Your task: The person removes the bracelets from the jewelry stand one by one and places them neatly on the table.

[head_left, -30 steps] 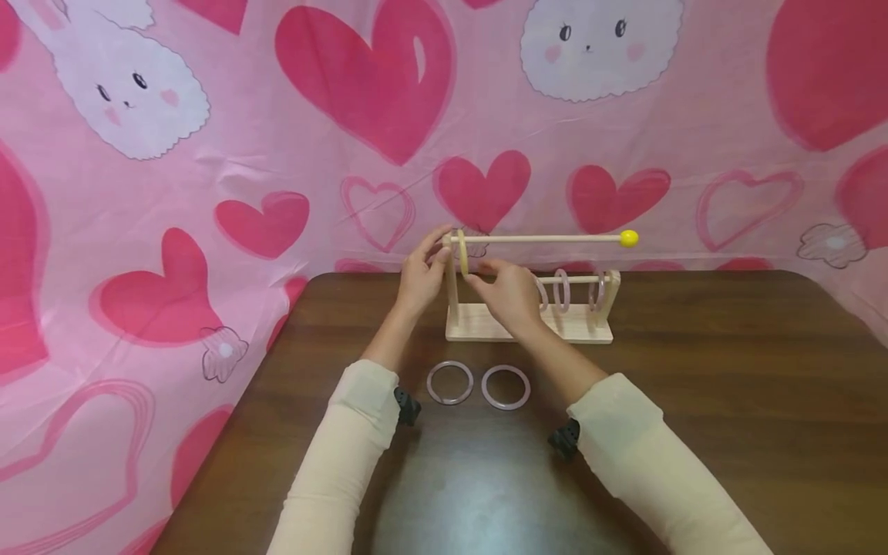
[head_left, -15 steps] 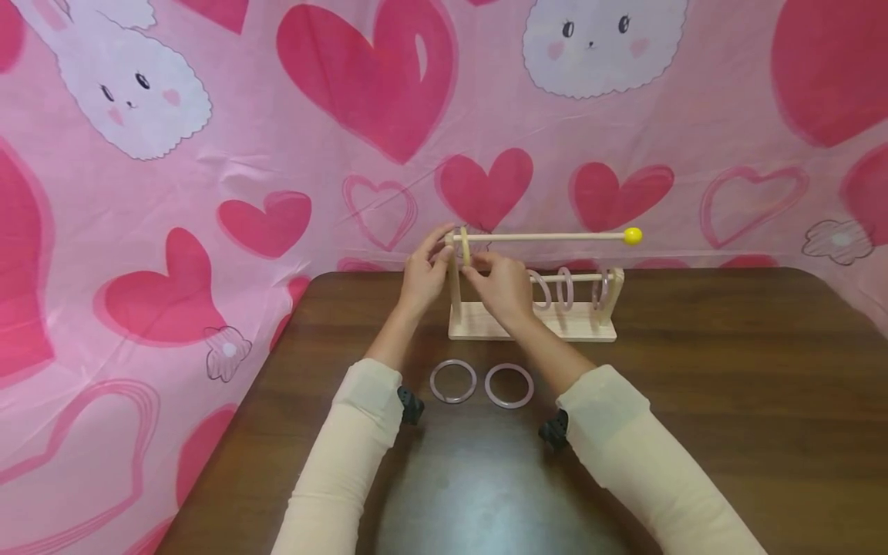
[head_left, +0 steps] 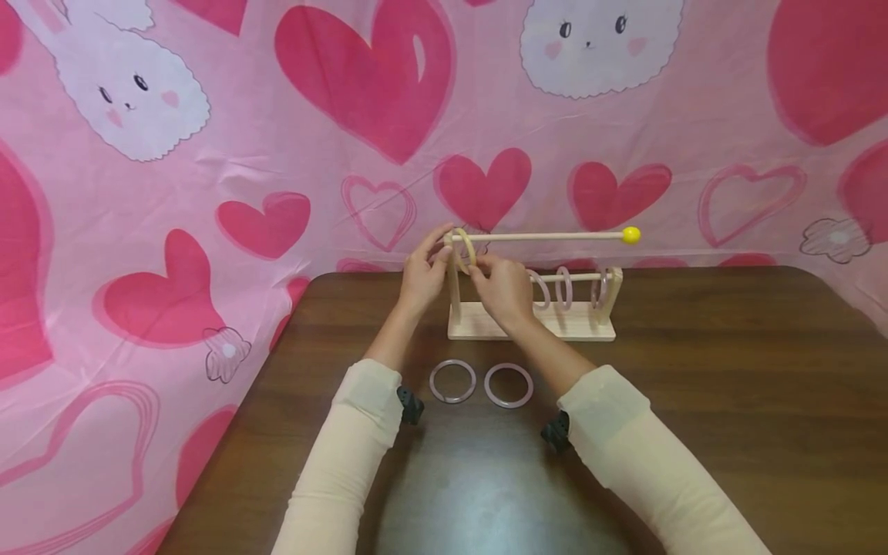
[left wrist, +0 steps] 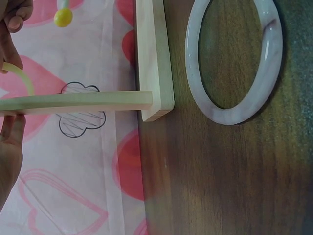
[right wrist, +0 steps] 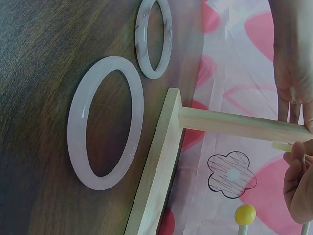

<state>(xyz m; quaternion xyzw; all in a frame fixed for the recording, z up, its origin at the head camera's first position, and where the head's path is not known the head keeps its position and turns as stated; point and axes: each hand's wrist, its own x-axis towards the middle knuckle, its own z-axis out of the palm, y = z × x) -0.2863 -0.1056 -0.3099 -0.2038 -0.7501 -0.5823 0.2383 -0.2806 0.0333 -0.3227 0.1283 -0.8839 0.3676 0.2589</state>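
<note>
A pale yellow bangle (head_left: 471,247) hangs tilted round the upper rod, at its left end beside the post. My right hand (head_left: 506,293) pinches its lower right side between thumb and finger. With the thumb in front, my left hand (head_left: 423,279) holds the top of the left post of the wooden bangle stand (head_left: 579,330). In the left wrist view, its fingers lie against the post (left wrist: 83,101). Several pale lilac bangles (head_left: 565,290) hang on the lower bar, partly behind my right hand. The right wrist view shows only a sliver of the yellow bangle.
Two bangles lie flat on the dark wooden table in front of the stand: a streaked whitish one (head_left: 453,381) at left and a pale pink-lilac one (head_left: 509,385) at right. A yellow ball (head_left: 630,235) caps the upper rod's right end. A pink heart-print cloth (head_left: 388,216) hangs behind.
The yellow bangle has turned from nearly edge-on to tilted. My right hand has shifted slightly up to the bangle's lower right side. My left hand stays at the post.
</note>
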